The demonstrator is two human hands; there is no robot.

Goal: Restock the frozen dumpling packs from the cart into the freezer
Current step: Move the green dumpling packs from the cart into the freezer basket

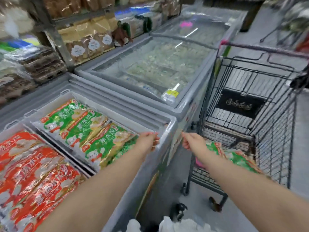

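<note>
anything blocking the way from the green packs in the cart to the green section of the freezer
No lid shows over the freezer's green packs. Only the freezer rim lies between them and the cart packs, so lift over it.

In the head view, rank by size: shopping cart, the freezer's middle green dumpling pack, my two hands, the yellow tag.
1. shopping cart
2. green dumpling pack
3. left hand and right hand, alike
4. yellow tag, farther away

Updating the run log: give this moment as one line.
freezer: open; green packs: in freezer; cart: green pack inside; left hand: at freezer rim; right hand: beside rim; grip: unclear
</note>
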